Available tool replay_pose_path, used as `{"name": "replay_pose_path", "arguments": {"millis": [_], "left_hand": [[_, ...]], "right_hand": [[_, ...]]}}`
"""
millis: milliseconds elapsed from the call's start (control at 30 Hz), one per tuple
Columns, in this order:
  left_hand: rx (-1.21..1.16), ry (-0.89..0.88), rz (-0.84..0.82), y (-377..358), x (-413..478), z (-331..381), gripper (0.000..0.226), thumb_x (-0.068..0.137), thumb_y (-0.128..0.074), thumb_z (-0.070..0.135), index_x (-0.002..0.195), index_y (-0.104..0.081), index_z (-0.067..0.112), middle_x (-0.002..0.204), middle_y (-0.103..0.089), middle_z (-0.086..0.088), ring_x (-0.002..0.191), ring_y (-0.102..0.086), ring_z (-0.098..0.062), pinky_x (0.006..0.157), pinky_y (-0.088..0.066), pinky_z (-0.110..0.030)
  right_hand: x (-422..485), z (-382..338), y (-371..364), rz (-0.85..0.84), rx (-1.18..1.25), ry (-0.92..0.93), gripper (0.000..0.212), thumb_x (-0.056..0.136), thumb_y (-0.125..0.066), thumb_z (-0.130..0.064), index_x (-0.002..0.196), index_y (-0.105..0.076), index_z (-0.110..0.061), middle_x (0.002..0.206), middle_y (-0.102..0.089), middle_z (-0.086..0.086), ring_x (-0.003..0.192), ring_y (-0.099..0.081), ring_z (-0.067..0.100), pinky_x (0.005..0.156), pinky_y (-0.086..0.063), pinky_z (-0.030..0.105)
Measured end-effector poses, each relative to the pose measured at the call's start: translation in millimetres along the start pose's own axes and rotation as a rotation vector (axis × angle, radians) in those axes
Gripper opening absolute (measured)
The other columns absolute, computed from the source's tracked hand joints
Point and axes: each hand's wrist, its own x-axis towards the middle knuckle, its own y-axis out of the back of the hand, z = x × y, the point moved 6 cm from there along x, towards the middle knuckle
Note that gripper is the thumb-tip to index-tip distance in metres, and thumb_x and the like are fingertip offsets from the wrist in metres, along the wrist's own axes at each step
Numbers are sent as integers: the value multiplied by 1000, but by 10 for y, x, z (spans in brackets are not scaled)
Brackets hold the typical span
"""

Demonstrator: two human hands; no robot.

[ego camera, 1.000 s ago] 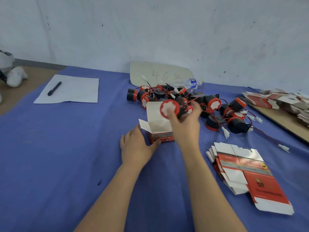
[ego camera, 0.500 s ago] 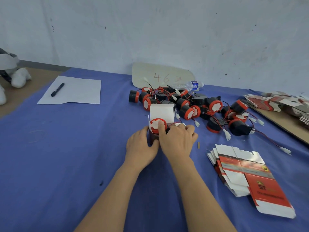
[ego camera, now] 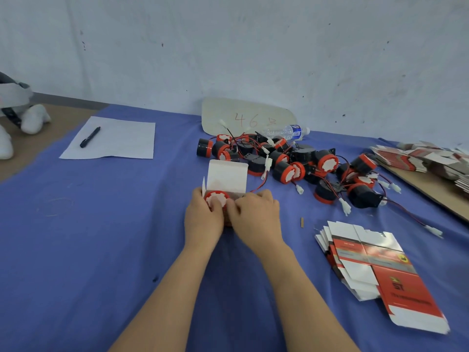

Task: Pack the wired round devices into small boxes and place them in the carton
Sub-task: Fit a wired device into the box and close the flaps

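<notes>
A small box [ego camera: 226,177] stands open on the blue cloth, its white lid flap upright. A round device [ego camera: 215,198] with a red rim and white face sits in the box mouth. My left hand [ego camera: 203,219] grips the box's left side, thumb on the device. My right hand [ego camera: 256,219] holds the right side, fingers curled over the opening. A red wire [ego camera: 258,186] runs from the box toward the pile of black and red wired devices [ego camera: 291,163] behind. No carton is in view.
A stack of flat red and white box blanks [ego camera: 375,262] lies at the right, more blanks [ego camera: 426,158] on a board at the far right. A paper sheet [ego camera: 111,142] with a pen [ego camera: 90,137] lies at the back left. A water bottle [ego camera: 286,132] rests by the wall.
My right hand brought the device down from above the box into its mouth. Both hands have closed in around the box, and the device sits lower now.
</notes>
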Motion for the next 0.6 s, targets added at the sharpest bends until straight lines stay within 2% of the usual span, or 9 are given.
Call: {"name": "replay_pose_path", "arguments": {"millis": [67, 100, 133, 200, 267, 367, 433, 500, 600], "left_hand": [[-7, 2, 10, 38, 17, -8, 24, 95, -51, 21, 118, -49, 16, 103, -56, 3, 95, -55, -19, 74, -47, -29], [-32, 11, 8, 44, 22, -17, 22, 93, -54, 20, 115, -50, 18, 104, -58, 3, 96, -56, -18, 71, -46, -26], [-50, 31, 1, 44, 27, -32, 20, 91, -56, 20, 110, -50, 19, 104, -59, 2, 96, -56, -17, 68, -46, -24], [-66, 85, -16, 34, 36, -64, 19, 88, -60, 19, 104, -48, 19, 104, -59, 0, 99, -57, -20, 75, -50, -31], [-66, 124, -49, 8, 27, -81, 20, 86, -61, 19, 100, -46, 19, 103, -59, -2, 102, -57, -23, 85, -52, -40], [-77, 133, -128, -43, -25, -66, 20, 88, -59, 20, 100, -44, 21, 96, -58, 3, 96, -59, -20, 80, -52, -36], [-74, 113, -154, -59, -60, -40, 19, 89, -59, 22, 99, -42, 23, 92, -56, 7, 92, -59, -16, 75, -50, -32], [-57, 94, -147, -56, -75, -19, 19, 89, -58, 22, 100, -42, 22, 91, -56, 8, 94, -58, -19, 81, -51, -38], [-24, 81, -128, -57, -88, 11, 19, 91, -55, 21, 106, -42, 19, 98, -56, 4, 104, -57, -25, 92, -49, -47]], "right_hand": [[50, 213, 104, 119, 335, -151, 42, 95, -47, -22, 54, -42, -21, 67, -43, -1, 62, -36, 15, 62, -27, 31], [66, 375, 133, 191, 503, -260, 29, 95, -49, -21, 66, -55, -21, 81, -50, 1, 63, -41, 12, 63, -32, 30], [64, 510, 138, 211, 615, -362, 15, 96, -50, -23, 93, -65, -19, 100, -54, 1, 70, -47, 10, 69, -37, 28], [50, 669, 30, 104, 744, -492, 44, 97, -51, -30, 138, -45, -14, 132, -51, -1, 93, -50, 8, 82, -37, 26], [75, 698, -54, 17, 856, -499, 59, 97, -52, -32, 148, -28, -14, 140, -50, -3, 106, -48, 9, 87, -35, 24], [129, 604, -68, -25, 1017, -456, 61, 96, -54, -29, 149, -26, -16, 134, -54, -6, 125, -47, 11, 94, -33, 23], [172, 531, 12, 14, 984, -374, 49, 96, -55, -24, 142, -38, -18, 116, -62, -7, 111, -54, 1, 92, -35, 21], [183, 430, 158, 116, 824, -226, 23, 96, -54, -19, 119, -57, -22, 89, -59, -11, 80, -52, -4, 80, -40, 23], [95, 268, 401, 272, 481, -5, 16, 94, -58, -19, 104, -70, -14, 91, -47, -8, 87, -42, 4, 76, -36, 13]]}}
